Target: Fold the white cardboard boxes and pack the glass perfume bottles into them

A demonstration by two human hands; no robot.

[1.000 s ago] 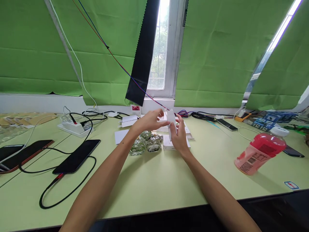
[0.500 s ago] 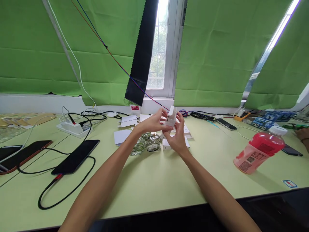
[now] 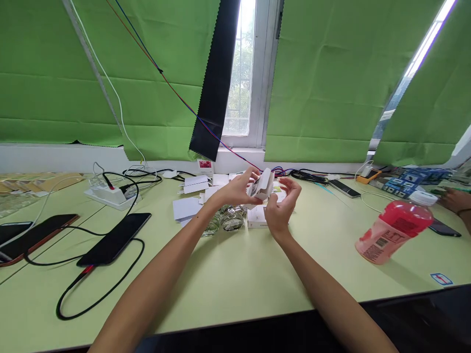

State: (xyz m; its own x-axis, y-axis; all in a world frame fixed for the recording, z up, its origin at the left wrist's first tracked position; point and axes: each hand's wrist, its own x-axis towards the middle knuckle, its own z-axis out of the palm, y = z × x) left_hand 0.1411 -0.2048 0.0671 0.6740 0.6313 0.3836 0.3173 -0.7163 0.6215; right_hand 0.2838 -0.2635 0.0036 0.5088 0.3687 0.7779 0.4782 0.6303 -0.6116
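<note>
Green curtains are backing the pale worktop [image 3: 235,289]; the left hand [image 3: 235,190] is pinching a small white box [image 3: 262,185], tilting up-right, while the right hand [image 3: 281,208] is hovering open beside it.

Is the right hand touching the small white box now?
Cannot tell. In the head view the right hand is open beside the small white box, which the left hand holds.

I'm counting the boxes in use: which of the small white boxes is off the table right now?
The small white box gripped by the left hand; the other white boxes lie flat on the table.
</note>
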